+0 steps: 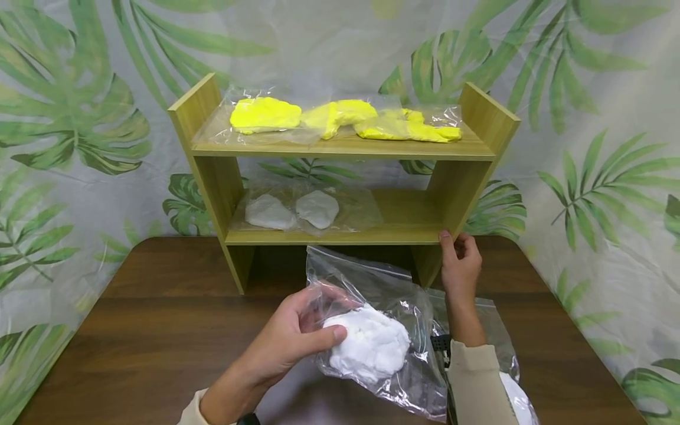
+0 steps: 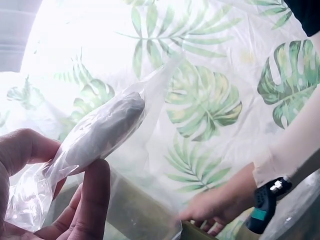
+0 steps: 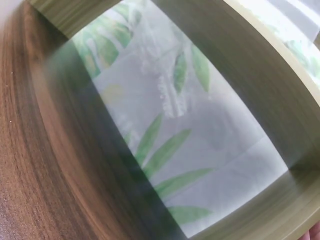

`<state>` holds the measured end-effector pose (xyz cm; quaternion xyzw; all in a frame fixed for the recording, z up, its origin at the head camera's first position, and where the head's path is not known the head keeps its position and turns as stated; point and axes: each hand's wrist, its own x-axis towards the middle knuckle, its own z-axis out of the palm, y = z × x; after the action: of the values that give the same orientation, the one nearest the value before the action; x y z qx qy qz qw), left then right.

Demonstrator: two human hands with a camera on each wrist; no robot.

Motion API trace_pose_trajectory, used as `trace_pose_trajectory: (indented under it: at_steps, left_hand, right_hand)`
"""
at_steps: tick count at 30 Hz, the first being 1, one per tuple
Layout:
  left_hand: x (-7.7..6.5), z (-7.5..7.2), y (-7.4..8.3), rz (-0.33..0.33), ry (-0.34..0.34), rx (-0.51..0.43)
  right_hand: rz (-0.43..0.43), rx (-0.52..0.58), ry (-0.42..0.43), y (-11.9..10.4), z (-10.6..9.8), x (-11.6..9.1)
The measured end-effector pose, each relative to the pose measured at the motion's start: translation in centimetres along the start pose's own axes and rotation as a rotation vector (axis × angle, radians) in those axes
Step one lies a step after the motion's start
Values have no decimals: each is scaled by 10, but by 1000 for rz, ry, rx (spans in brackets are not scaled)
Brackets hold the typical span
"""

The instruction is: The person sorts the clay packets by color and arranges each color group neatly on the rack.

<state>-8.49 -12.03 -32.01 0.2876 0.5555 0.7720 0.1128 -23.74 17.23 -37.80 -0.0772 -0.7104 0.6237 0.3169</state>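
My left hand (image 1: pixel 297 336) pinches a clear zip bag holding a lump of white clay (image 1: pixel 369 345), thumb in front and fingers behind. It is held up in front of the wooden shelf (image 1: pixel 340 237), over the table. In the left wrist view the bagged white clay (image 2: pixel 102 132) appears edge-on between thumb and fingers. My right hand (image 1: pixel 461 265) grips the shelf's right side, at the front corner of the middle board; its fingers are curled there. Only a sliver of right-hand fingers shows at the corner of the right wrist view.
Several bagged yellow lumps (image 1: pixel 265 113) lie along the top board. Two bagged white lumps (image 1: pixel 317 209) rest at the left of the middle board. Another clear bag with white material (image 1: pixel 515 395) lies under my right forearm on the brown table (image 1: pixel 133 330). A leaf-print cloth (image 1: pixel 584 71) hangs behind.
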Motion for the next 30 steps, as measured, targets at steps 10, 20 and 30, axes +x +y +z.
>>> trace_pose_trajectory:
  at_steps: [10, 20, 30]
  left_hand:
    - [14, 9, 27, 84, -42, 117]
    - [34, 9, 44, 115, -8, 202]
    - [60, -7, 44, 92, 67, 275]
  right_hand:
    - [-42, -2, 9, 1, -2, 2]
    - [-15, 34, -26, 0, -4, 1]
    - [-36, -7, -46, -36, -4, -15]
